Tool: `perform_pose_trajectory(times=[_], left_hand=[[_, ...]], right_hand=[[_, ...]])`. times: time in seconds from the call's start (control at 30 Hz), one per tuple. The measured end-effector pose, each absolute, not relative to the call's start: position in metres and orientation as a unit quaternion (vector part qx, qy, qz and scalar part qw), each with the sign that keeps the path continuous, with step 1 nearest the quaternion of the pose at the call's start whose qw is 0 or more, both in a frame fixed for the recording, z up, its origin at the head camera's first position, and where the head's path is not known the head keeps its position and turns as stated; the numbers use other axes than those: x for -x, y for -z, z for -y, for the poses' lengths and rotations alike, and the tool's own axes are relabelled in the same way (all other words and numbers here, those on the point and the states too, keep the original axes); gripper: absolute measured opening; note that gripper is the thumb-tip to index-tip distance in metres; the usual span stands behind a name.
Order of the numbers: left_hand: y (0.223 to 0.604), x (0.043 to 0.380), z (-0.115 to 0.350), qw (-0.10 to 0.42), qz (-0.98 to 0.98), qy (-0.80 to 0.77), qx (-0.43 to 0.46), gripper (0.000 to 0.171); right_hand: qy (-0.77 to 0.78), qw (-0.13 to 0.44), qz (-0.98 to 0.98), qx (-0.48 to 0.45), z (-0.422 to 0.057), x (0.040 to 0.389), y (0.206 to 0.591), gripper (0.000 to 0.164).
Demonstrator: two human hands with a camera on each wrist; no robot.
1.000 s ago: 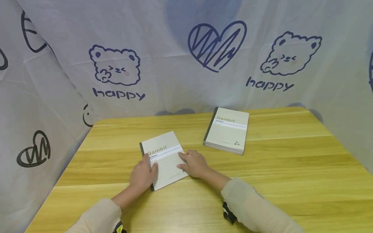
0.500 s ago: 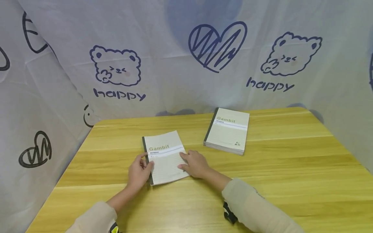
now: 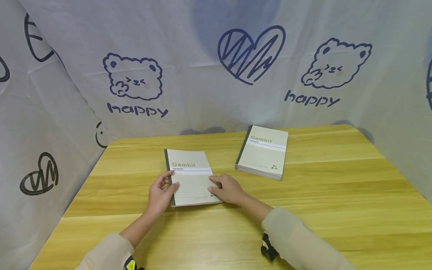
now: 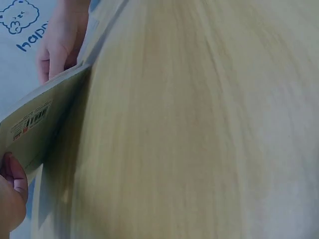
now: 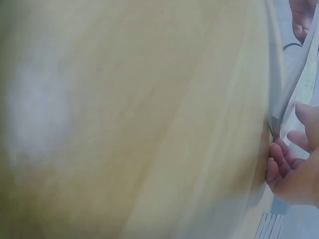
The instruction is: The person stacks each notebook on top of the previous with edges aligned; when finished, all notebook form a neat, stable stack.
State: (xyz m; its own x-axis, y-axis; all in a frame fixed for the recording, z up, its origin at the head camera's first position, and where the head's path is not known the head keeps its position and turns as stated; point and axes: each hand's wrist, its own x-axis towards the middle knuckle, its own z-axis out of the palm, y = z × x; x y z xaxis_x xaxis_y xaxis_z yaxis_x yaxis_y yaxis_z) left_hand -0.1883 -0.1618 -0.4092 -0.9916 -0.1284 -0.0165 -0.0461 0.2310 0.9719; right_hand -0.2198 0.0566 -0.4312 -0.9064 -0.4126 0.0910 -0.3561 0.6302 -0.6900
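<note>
A pale notebook with a dark spine and "Gambit" on its cover point(image 3: 192, 187) is between my two hands. My left hand point(image 3: 160, 195) grips its spine side, thumb on the cover and fingers at the edge. In the left wrist view the notebook's underside point(image 4: 37, 124), with a barcode label, shows tilted up off the table above my left hand point(image 4: 12, 191). My right hand point(image 3: 229, 189) holds the lower right edge, thumb and forefinger over the cover. Its other fingers point(image 5: 279, 157) curl below the edge in the right wrist view.
A neat stack of matching notebooks point(image 3: 263, 152) lies at the back of the wooden table point(image 3: 324, 210), right of my hands. Printed cloth point(image 3: 202, 86) hangs behind the table and along both sides.
The notebook has turned so its bottom edge lies more level, and its spine side has come up. My left hand has shifted from over the cover to the spine edge; the right stays nearly still.
</note>
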Motion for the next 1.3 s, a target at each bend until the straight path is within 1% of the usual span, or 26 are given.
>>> perform_pose_trajectory(times=[0.13, 0.27, 0.5, 0.73, 0.8, 0.9, 1.0, 1.2, 1.3], left_hand=[[0.404, 0.189, 0.159, 0.047, 0.771, 0.634, -0.041, 0.043], [0.398, 0.190, 0.155, 0.056, 0.760, 0.647, -0.026, 0.043], [0.389, 0.190, 0.148, 0.062, 0.749, 0.660, -0.015, 0.043], [0.381, 0.193, 0.141, 0.075, 0.738, 0.671, -0.009, 0.042], [0.379, 0.194, 0.138, 0.079, 0.733, 0.675, -0.008, 0.041], [0.380, 0.197, 0.135, 0.093, 0.721, 0.687, 0.005, 0.040], [0.383, 0.201, 0.132, 0.096, 0.715, 0.692, 0.020, 0.041], [0.387, 0.210, 0.127, 0.055, 0.717, 0.694, 0.031, 0.042], [0.390, 0.217, 0.124, 0.051, 0.726, 0.684, 0.038, 0.042]], right_hand=[[0.412, 0.048, -0.885, 0.209, -0.060, 0.220, 0.430, 0.040], [0.461, 0.071, -0.862, 0.201, -0.065, 0.219, 0.427, 0.040], [0.514, 0.121, -0.837, 0.146, -0.074, 0.218, 0.423, 0.043], [0.583, 0.175, -0.785, 0.117, -0.086, 0.217, 0.420, 0.050], [0.598, 0.183, -0.773, 0.109, -0.090, 0.216, 0.418, 0.052], [0.618, 0.171, -0.761, 0.099, -0.094, 0.215, 0.415, 0.052], [0.635, 0.144, -0.752, 0.098, -0.101, 0.217, 0.412, 0.052], [0.647, 0.099, -0.746, 0.119, -0.116, 0.218, 0.407, 0.051], [0.652, 0.088, -0.743, 0.121, -0.124, 0.219, 0.405, 0.050]])
